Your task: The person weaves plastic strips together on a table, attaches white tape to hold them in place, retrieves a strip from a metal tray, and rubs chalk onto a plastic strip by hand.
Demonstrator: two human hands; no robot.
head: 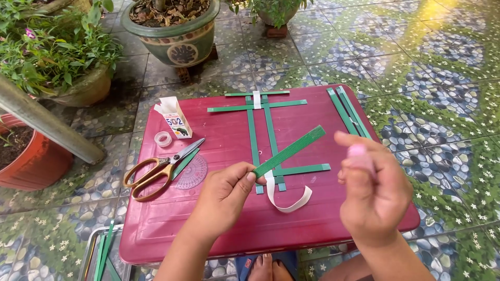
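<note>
Fingers (249,178) of left hand (225,193) pinch green strip (289,151) by its lower end, angled above red tray (229,229); white strip (284,200) curls beneath. Right hand (374,195) raised near camera, blurred, fingers curled round small pink thing (359,156); scissors (161,169) lie left.

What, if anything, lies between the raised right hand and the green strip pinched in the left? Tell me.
Nothing visible. The right hand, holding a small pink object, hangs beside the green strip held by the left hand; only open space separates them.

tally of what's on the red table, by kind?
Green strips, woven on the table: 6
Green strips, loose pair at the right: 2
Green strip in left hand: 1
White strip: 1
Scissors: 1
Small carton: 1
Tape roll: 1
Clear protractor: 1
Total: 14
</note>
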